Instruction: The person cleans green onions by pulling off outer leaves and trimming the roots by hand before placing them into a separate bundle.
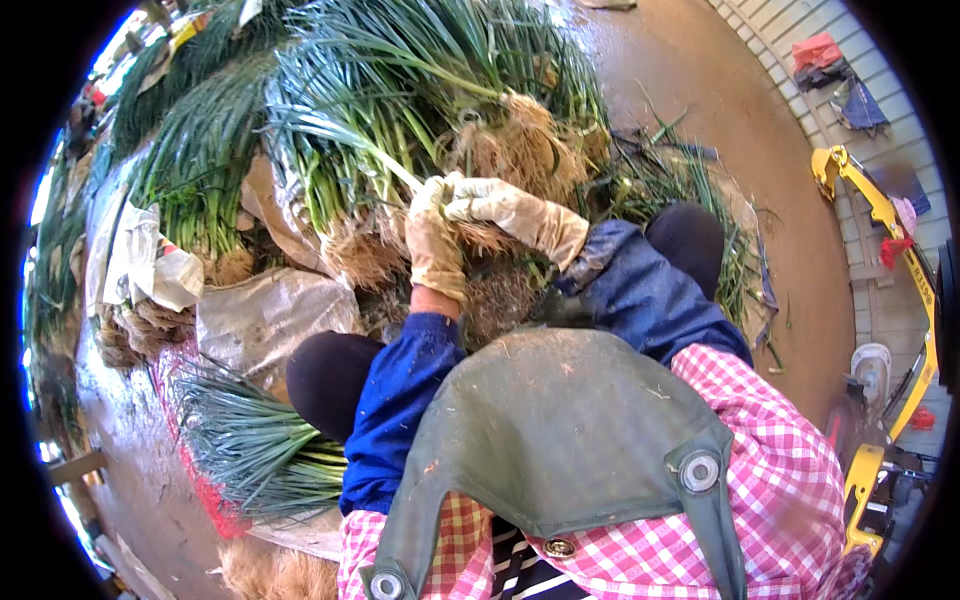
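Both my hands wear pale, soiled work gloves and meet in front of a large heap of green onions. My left hand is closed around a single green onion, whose leaves slant up and to the left. My right hand reaches in from the right, its fingers pressed together against the left fingertips at the stalk. The gloves hide the exact grip there. Bushy, tan onion roots hang just beyond my hands, and more roots lie below the left bundle.
Tied bundles of green onions lie farther left, beside a whitish sack. Another pile lies on red netting at my left. Loose leaves litter the right side. A yellow machine arm stands along the right wall.
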Demonstrator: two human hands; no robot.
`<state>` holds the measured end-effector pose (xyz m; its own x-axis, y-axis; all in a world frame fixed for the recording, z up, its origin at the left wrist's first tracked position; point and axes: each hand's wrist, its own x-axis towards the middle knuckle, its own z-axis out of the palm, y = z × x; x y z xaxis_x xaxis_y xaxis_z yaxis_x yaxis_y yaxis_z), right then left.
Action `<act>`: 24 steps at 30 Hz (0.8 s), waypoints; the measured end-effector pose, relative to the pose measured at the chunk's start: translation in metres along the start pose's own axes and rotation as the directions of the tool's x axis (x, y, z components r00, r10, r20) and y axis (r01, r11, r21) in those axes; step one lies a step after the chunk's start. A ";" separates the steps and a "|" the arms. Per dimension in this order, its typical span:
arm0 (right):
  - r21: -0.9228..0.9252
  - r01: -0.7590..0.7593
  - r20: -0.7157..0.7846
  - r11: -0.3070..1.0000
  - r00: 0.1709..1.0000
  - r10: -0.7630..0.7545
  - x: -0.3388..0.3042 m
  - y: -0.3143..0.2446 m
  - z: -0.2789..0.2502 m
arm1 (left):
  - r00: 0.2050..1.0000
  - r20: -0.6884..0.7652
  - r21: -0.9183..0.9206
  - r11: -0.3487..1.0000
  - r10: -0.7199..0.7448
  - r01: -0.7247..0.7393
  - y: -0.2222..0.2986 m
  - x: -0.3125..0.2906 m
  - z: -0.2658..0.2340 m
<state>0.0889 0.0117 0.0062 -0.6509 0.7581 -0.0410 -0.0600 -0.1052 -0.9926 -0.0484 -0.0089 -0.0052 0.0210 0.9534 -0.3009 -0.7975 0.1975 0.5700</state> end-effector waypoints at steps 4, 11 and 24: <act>-0.294 -0.122 0.016 0.948 0.991 0.133 -0.014 -0.031 0.008 | 0.995 -0.101 0.079 0.997 -0.016 0.024 0.001 0.006 -0.014; -0.719 -0.491 -0.232 0.492 0.836 0.497 -0.124 -0.088 -0.109 | 0.902 0.333 -0.221 0.953 0.274 -0.208 0.033 0.031 -0.017; -0.537 -0.515 -0.607 0.668 0.786 0.119 -0.009 -0.033 -0.120 | 0.994 0.111 0.348 0.937 -0.025 -0.015 0.032 0.008 -0.004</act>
<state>0.1880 0.0857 0.0253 -0.0592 0.9739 -0.2192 0.7017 -0.1156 -0.7031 -0.0760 0.0040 0.0072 0.1075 0.9676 -0.2283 -0.5382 0.2497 0.8050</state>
